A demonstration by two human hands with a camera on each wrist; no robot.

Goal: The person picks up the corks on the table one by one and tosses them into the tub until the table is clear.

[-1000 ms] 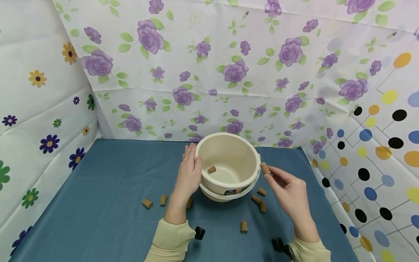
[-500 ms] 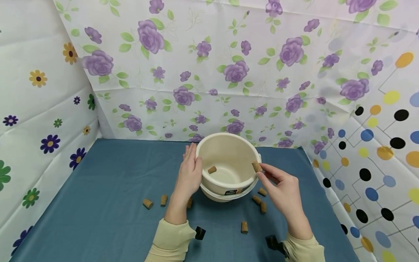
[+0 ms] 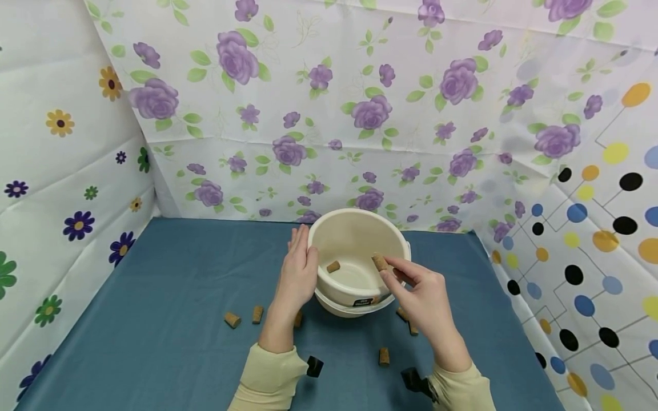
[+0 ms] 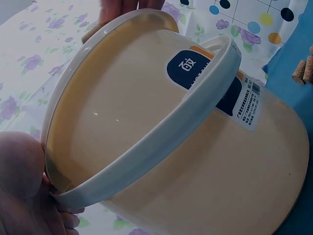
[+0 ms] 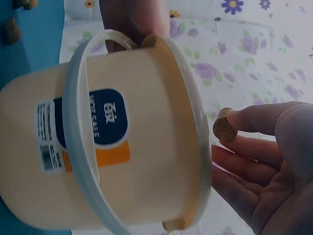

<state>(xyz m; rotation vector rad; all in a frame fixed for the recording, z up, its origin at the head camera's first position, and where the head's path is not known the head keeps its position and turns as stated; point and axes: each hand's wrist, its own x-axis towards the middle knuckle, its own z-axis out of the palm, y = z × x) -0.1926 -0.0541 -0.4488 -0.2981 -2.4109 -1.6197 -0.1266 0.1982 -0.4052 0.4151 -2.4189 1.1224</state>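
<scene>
Right hand (image 3: pixel 425 295): fingers pinch cork (image 3: pixel 379 262) above bucket (image 3: pixel 354 235) | left hand (image 3: pixel 298 265): fingers straight, touching bucket | second cork (image 3: pixel 333 266) inside

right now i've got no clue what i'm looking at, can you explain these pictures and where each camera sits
There is no machine here, just a person working bare-handed. The wide picture comes from a camera worn on the head, looking forward and down. The other two come from cameras worn on each wrist, which is why everything looks tilted there. The left hand rests against the side of a cream bucket. The right hand pinches a cork over its mouth. Another cork lies inside, and several loose corks lie on the blue cloth around it.
</scene>
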